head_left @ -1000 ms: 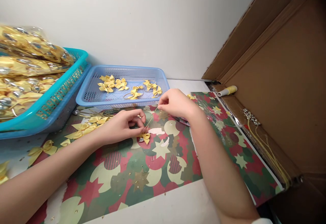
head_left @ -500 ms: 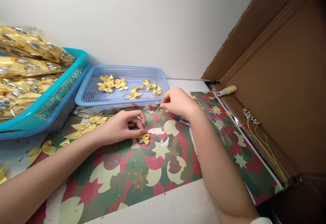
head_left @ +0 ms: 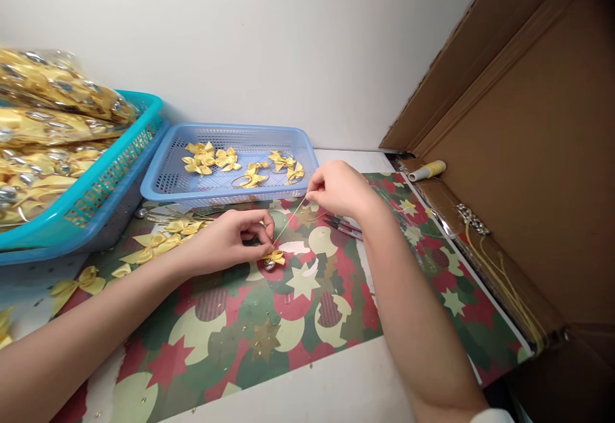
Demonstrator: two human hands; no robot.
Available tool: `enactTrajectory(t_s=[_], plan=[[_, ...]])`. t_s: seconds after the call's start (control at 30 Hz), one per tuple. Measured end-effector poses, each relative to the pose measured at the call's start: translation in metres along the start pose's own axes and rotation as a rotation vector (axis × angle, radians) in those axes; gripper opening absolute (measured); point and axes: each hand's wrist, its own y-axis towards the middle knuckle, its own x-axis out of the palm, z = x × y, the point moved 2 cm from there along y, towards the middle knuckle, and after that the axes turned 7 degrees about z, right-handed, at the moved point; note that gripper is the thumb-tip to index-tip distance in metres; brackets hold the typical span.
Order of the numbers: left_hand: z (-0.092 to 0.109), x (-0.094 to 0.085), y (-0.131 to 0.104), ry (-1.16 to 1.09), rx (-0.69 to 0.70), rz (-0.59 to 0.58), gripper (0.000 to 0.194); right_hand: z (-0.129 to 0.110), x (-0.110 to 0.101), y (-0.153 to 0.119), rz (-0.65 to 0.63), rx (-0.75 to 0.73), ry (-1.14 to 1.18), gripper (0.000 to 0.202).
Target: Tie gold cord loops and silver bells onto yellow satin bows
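Note:
Thumb and index finger of my left hand (head_left: 243, 237) are pinched on a small yellow bow (head_left: 277, 257), which has a silver bell (head_left: 270, 265) under it. A thin gold cord (head_left: 289, 221) runs taut from the bow up and right to my right hand (head_left: 336, 187), whose fingertips are closed on its far end. Beneath both hands lies patterned paper (head_left: 269, 340) in red, green and cream. Beside my right wrist rests a pair of dark snips (head_left: 343, 226). More yellow bows (head_left: 158, 243) lie behind my left forearm.
A blue basket (head_left: 228, 195) with several bows stands behind my hands. At the left, a turquoise basket (head_left: 81, 202) holds bagged bows. Cardboard (head_left: 519, 141) rises at the right, with a yellow-and-white tube (head_left: 427, 171) and bells on cords (head_left: 473, 220) beside it.
My right hand has moved slightly up and right with the cord. The bow has turned at my left fingertips, and its bell now shows more clearly.

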Motion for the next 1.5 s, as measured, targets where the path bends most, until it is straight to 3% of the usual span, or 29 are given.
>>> enactTrajectory(t_s=[0.37,0.53,0.73,0.8,0.9,1.0,1.13,1.37,1.5], plan=[[0.008,0.008,-0.008,0.196,0.132,-0.016,0.004,0.006,-0.012,-0.008,0.004,-0.055,0.029,0.015],[0.014,0.015,-0.013,0.421,0.231,0.049,0.007,0.016,-0.028,-0.022,-0.17,0.027,0.209,0.014],[0.009,0.009,-0.039,0.581,0.267,0.168,0.021,0.002,-0.036,-0.063,-0.301,-0.117,0.282,0.014],[0.008,0.005,-0.052,0.599,0.234,0.232,0.026,0.0,-0.03,-0.083,-0.359,-0.166,0.28,0.017],[0.011,0.001,-0.064,0.547,0.039,0.309,0.022,0.003,-0.017,-0.113,-0.375,-0.193,0.325,0.018],[0.015,0.005,-0.06,0.343,-0.208,0.203,0.032,0.007,-0.003,-0.14,-0.399,-0.16,0.373,0.015],[0.019,0.013,-0.037,0.149,-0.502,0.018,0.044,0.007,0.015,-0.161,-0.451,-0.168,0.349,0.01],[0.034,0.025,0.012,0.308,-0.383,-0.164,0.053,-0.002,0.042,-0.164,-0.54,-0.182,0.267,0.013],[0.038,0.029,0.024,0.3,-0.353,-0.23,0.037,-0.008,0.051,-0.168,-0.584,-0.096,0.27,0.013]])
